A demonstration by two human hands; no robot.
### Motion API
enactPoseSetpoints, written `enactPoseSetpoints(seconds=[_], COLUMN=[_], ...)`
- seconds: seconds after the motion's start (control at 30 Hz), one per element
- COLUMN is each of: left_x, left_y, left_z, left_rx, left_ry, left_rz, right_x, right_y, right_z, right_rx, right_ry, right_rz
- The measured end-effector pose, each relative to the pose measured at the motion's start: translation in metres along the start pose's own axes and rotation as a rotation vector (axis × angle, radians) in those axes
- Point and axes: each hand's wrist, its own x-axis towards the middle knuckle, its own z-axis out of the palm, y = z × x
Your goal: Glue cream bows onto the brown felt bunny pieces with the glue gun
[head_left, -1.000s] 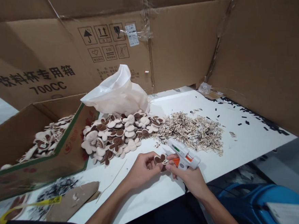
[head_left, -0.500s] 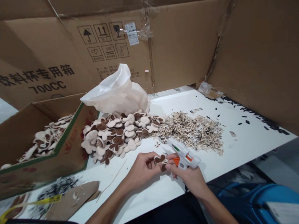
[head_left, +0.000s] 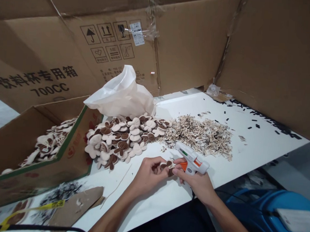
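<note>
My left hand (head_left: 147,175) is closed on the edge of a small brown-and-cream felt bow-shaped piece (head_left: 170,164) above the table's front part. Pale loops or cords lie across the piece. In my right hand (head_left: 198,185) is a white hot glue gun (head_left: 191,159) with an orange trigger. Its nozzle points up and left, away from the piece. My right thumb and fingertips also reach the piece's right side; the exact contact is partly hidden. Behind my hands lies a heap of similar felt pieces (head_left: 121,145), beside a pile of small cream-coloured loops (head_left: 203,135).
An open cardboard box (head_left: 74,152) with finished-looking felt pieces stands left. Behind the heap sits a white plastic bag (head_left: 124,96). Tall cardboard walls (head_left: 192,44) enclose the back. Small black pieces (head_left: 284,130) are scattered far right; a blue plastic object (head_left: 284,202) is lower right.
Almost nothing differs. The glue gun and my right hand have shifted very slightly right; both hands keep their holds.
</note>
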Motion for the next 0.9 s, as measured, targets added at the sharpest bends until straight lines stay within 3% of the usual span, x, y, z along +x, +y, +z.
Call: enactPoseSetpoints(seconds=[0.33,0.53,0.9], left_x=[-0.0002,-0.0014,-0.0014], left_y=[-0.005,-0.0038,-0.0066], left_z=[0.0012,-0.0053,-0.0002], left_rx=[-0.024,-0.099,-0.016], left_ry=[0.017,-0.052,0.02], left_rz=[-0.025,0.011,0.007], right_x=[0.0008,0.0027,0.0009], right_y=[0.0005,0.0022,0.0004], right_z=[-0.0009,-0.0009,0.001], right_rx=[-0.03,-0.03,-0.013], right_ry=[-0.002,0.019,0.011], right_rz=[-0.015,-0.02,-0.009])
